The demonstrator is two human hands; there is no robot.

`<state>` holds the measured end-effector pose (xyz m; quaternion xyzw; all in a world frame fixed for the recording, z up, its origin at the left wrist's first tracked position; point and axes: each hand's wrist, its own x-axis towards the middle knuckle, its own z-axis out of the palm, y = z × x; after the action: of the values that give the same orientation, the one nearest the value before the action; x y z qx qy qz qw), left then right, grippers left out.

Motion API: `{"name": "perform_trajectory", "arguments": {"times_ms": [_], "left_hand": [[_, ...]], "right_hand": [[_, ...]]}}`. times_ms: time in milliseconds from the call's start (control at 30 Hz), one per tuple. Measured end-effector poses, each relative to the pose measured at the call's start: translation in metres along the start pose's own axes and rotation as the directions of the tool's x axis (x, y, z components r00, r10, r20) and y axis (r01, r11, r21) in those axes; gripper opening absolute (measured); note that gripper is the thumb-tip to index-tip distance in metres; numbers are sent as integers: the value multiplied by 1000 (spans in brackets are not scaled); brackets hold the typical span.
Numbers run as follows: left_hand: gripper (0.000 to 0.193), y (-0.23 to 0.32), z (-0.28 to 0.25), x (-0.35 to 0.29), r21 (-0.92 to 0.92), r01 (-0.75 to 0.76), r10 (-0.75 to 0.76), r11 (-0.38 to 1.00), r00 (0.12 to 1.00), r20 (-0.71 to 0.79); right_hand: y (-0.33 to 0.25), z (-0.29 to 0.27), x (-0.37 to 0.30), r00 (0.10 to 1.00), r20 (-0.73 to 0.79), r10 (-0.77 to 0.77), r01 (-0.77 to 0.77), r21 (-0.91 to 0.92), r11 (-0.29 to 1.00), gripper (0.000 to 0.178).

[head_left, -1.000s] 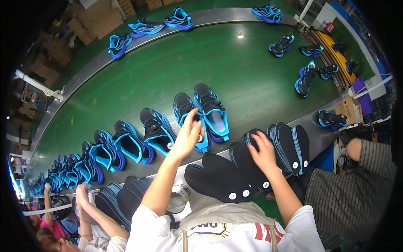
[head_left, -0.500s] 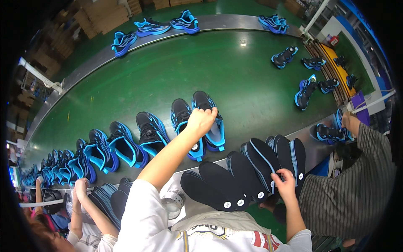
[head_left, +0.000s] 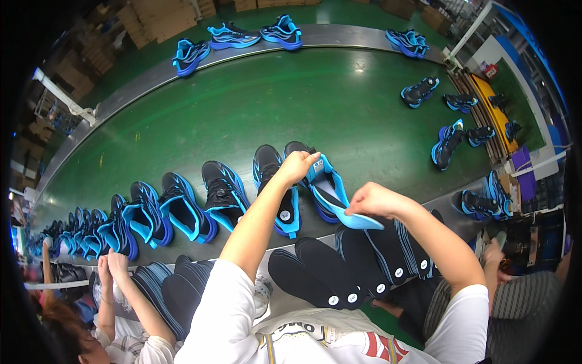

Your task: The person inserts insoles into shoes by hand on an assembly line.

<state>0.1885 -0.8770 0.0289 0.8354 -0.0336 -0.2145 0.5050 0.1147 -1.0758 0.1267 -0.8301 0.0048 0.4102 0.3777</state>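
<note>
My left hand [head_left: 303, 168] pinches the tongue of a black and blue sports shoe [head_left: 339, 189] and pulls it up, so the shoe's mouth gapes. In my right hand [head_left: 374, 201] is an insole [head_left: 365, 223], held near its heel end with the light blue underside showing. Its front part reaches into the shoe's mouth and is hidden there. Left of this shoe stands another sports shoe [head_left: 267, 161], with an insole bearing a round white label [head_left: 286, 215] inside. Fanned stacks of black insoles [head_left: 321, 270] lie below my hands.
More shoes [head_left: 176, 200] form a row leftward along the green belt [head_left: 230, 103]. Several shoes [head_left: 448, 142] lie at the right, others on the far metal rail [head_left: 333, 35]. A co-worker's hands [head_left: 112, 264] are at the left; a person in striped clothing [head_left: 521, 303] is at the right.
My right hand has carried an insole from the stacks up to the shoe and put its front end into the mouth. My left hand has drawn the tongue up. The view has shifted slightly.
</note>
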Motion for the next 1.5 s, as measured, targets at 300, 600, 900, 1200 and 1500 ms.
{"name": "perform_trajectory", "arguments": {"times_ms": [300,600,900,1200,1500], "left_hand": [[47,-10,7,-4,-179,-12,20,984,999,45],[51,-15,18,-2,-75,-22,19,997,999,-36],[50,-29,31,-1,7,-61,62,998,984,-170],[49,-19,28,-9,113,-51,68,992,986,-151],[47,-18,30,-11,142,-64,89,988,980,-180]], "right_hand": [[38,64,78,878,-198,-436,127,-781,612,17],[15,59,53,932,-264,-249,-55,-781,622,34],[36,74,81,909,-133,-396,111,-836,537,16],[44,67,120,950,-90,-298,98,-823,559,26],[32,66,116,996,84,12,77,-957,281,28]]}}
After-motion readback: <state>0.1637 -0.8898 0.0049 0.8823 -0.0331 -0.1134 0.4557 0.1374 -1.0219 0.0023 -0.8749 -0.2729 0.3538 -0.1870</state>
